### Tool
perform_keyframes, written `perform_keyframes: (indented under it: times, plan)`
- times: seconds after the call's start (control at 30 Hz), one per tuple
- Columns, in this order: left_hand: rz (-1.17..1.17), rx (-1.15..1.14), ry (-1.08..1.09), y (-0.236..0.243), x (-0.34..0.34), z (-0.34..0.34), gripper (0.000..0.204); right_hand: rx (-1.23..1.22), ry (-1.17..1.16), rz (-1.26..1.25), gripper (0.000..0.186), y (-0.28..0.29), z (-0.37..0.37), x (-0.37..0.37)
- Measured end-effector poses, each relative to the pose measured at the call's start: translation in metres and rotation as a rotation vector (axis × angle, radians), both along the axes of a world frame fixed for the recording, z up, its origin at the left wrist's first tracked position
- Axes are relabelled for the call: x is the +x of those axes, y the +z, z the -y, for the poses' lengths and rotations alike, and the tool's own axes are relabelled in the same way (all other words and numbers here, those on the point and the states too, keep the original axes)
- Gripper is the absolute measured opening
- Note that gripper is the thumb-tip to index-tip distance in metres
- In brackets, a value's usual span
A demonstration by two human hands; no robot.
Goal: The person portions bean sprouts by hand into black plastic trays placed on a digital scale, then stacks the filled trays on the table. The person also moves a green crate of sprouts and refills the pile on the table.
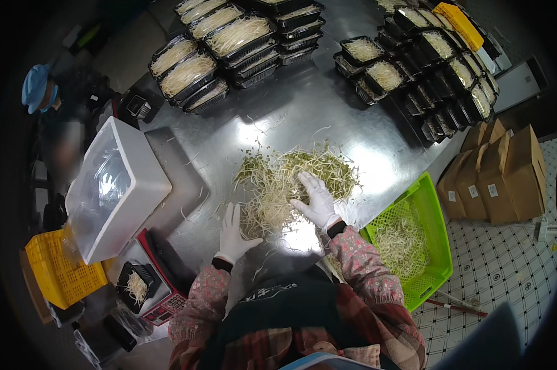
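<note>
A loose heap of pale sprouts [272,194] with green tips lies on the metal table in front of me. White gloves cover both of my hands. At the heap's near left edge, my left hand [233,237] has its fingers stretched out and apart, holding nothing. On the heap's right side lies my right hand [317,200], fingers spread over the sprouts and touching them. What is under its palm is hidden.
Stacked black trays of sprouts [241,36] stand at the back, with more trays [439,46] at back right. A white foam box [149,163], red scale [161,308] and yellow crate [62,271] sit left. A green basket [436,246] and paper bags [494,172] are right.
</note>
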State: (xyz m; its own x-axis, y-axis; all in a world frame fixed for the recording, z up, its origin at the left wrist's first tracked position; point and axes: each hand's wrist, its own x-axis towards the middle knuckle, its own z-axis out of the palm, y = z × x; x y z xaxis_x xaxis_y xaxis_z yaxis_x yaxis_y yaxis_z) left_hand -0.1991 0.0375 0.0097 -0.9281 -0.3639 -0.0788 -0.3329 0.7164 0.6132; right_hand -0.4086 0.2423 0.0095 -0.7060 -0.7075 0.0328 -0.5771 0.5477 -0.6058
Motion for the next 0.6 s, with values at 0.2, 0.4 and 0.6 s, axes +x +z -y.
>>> perform_keyframes:
  times: [0.2, 0.4, 0.6]
  plan:
    - [0.1, 0.008, -0.199, -0.02, -0.061, -0.007, 0.094, 0.106, 0.246, -0.021, 0.07, -0.018, 0.051, -0.006]
    - [-0.02, -0.17, -0.25, -0.01, 0.018, -0.031, 0.095, 0.226, 0.366, -0.177, 0.089, 0.0, -0.02, 0.062]
    - [0.038, -0.11, -0.166, -0.02, -0.034, -0.024, 0.101, 0.226, 0.258, -0.093, 0.074, -0.007, 0.006, 0.052]
